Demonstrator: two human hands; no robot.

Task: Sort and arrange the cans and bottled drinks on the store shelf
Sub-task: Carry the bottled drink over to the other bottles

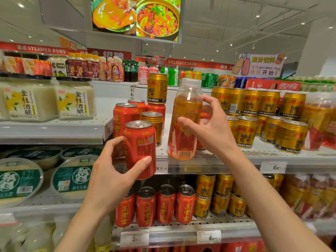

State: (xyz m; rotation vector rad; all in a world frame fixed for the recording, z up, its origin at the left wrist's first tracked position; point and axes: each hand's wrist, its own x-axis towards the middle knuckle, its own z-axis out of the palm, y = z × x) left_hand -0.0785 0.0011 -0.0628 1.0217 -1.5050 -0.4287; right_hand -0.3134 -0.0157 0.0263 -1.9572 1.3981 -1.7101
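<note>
Mid-sort: left hand (116, 171) grips a red aluminium can (140, 148); right hand (209, 130) pinches a clear plastic orange-drink bottle (185, 120). Next, likely shelving each with its kind.

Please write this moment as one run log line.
left hand: holds red can off shelf | right hand: grip on bottle standing on shelf
</note>
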